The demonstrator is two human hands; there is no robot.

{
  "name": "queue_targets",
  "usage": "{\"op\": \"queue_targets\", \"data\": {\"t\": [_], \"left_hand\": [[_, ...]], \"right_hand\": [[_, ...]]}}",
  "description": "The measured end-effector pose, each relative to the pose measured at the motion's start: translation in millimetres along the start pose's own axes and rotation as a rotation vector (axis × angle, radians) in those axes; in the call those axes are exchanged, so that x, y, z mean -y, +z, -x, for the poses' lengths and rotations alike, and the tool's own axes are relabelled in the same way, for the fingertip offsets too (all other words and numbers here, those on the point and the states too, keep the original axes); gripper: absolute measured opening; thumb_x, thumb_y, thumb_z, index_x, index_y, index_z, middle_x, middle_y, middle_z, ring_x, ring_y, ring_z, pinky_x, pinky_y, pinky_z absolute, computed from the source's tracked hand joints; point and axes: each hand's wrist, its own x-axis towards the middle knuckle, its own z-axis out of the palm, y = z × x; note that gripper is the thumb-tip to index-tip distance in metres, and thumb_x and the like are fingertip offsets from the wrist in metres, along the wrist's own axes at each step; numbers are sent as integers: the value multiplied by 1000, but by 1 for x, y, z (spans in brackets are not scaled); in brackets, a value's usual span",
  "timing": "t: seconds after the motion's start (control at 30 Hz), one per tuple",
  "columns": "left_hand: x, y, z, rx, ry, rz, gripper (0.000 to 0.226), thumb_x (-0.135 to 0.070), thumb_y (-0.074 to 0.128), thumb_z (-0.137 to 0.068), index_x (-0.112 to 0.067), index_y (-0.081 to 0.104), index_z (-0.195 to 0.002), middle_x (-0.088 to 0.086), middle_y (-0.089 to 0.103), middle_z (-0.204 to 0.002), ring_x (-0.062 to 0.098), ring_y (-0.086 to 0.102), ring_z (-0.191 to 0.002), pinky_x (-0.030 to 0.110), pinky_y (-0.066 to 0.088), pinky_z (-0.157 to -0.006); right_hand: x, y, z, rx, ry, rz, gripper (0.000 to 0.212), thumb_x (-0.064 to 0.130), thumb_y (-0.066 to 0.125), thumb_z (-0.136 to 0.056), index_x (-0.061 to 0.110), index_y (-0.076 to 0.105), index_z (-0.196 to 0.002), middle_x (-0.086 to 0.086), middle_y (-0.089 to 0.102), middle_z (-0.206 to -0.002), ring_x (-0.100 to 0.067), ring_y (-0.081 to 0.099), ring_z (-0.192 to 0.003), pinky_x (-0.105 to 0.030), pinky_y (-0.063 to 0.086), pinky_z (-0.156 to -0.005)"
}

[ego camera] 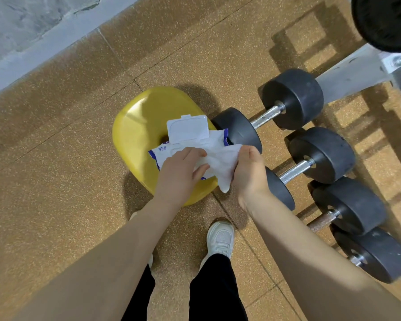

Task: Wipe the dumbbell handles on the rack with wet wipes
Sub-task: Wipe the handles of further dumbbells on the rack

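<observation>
2 hands on 1 wet wipe [220,163] above the open pack [169,154] on yellow stool [139,126]: left hand [181,167] and right hand [249,170] both pinch it. Pull it fully free, then go to dumbbell handles [267,117], just right.

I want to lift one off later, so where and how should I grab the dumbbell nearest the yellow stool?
Grip the dumbbell by its bare metal handle, midway between the two black heads. Come from above, fingers wrapped across the bar: it lies level with its top open, and the wide heads block both ends. The right hand is closer, though it holds a wet wipe now.
</observation>
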Motion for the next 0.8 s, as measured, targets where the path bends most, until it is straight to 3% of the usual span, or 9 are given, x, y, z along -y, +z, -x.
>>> {"op": "queue_targets", "data": {"t": [0.1, 0.2, 0.27, 0.37, 0.47, 0.53, 0.63, 0.7, 0.8], "left_hand": [[4, 8, -7, -58, 82, -93, 34, -35, 46, -85, -6, 65, -88, 9, 65, -81, 32, 61, -68, 42, 51, -58], [9, 5, -12, -52, 126, -113, 31, -30, 46, -86, -4, 62, -79, 10, 61, -72, 31, 59, -60, 37, 48, -53], [14, 2, -12, -47, 187, -195, 30, -26, 45, -85, -4, 62, -75, 11, 60, -69, 30, 59, -57, 34, 47, -50], [19, -3, -5, -23, 232, -324, 28, -22, 43, -83, -4, 60, -69, 10, 58, -65, 28, 56, -53, 29, 40, -43], [26, -9, 0, -20, 146, -380, 24, -16, 42, -82, -3, 57, -68, 11, 55, -64, 29, 54, -52, 27, 35, -39], [26, -8, 1, 24, 121, -425, 13, -7, 56, -81, -3, 57, -69, 13, 54, -66, 31, 54, -54, 29, 38, -38], [10, -11, -1, 133, -3, -433, 5, -4, 60, -86, -1, 61, -89, 16, 57, -87, 35, 58, -75, 34, 38, -46], [-1, -15, 0, 181, -149, -447, 27, -9, 48, -92, -6, 53, -118, 13, 52, -114, 33, 53, -98, 35, 35, -57], [-26, -37, 6, 175, -122, -269, 41, -9, 45, -90, -9, 44, -131, 9, 45, -131, 29, 51, -101, 34, 38, -66]], "right_hand": [[-3, -1, -5, 28, 20, 111, 25, 28, 34, -101, 17, 45, -81, -3, 46, -79, -19, 46, -79, -31, 40, -73], [6, -7, -7, 112, 142, -67, 30, 35, 43, -98, 12, 47, -79, -14, 49, -80, -23, 51, -76, -35, 41, -70], [15, -18, -7, 237, 206, -120, 25, 27, 53, -94, 5, 55, -84, -21, 56, -79, -27, 58, -72, -37, 46, -67], [24, -41, -4, 392, 237, -248, 5, 6, 59, -84, 3, 57, -80, -14, 64, -77, -22, 66, -63, -31, 54, -60], [34, -69, -5, 332, 207, -363, 8, 14, 61, -74, 9, 55, -76, -6, 64, -68, -20, 65, -61, -31, 53, -57], [41, -84, -6, 330, 186, -378, 12, 18, 63, -72, 10, 55, -74, -3, 61, -65, -17, 61, -60, -30, 52, -58], [49, -89, 3, 359, 251, -330, 26, 24, 70, -67, 7, 57, -83, -6, 60, -67, -18, 58, -58, -30, 50, -55], [54, -87, 12, 352, 277, -308, 26, 25, 65, -72, 6, 58, -88, -9, 62, -71, -21, 60, -63, -34, 51, -62], [70, -86, 31, 344, 297, -283, 21, 21, 55, -88, 5, 57, -102, -11, 64, -84, -24, 63, -75, -38, 52, -72]]}}
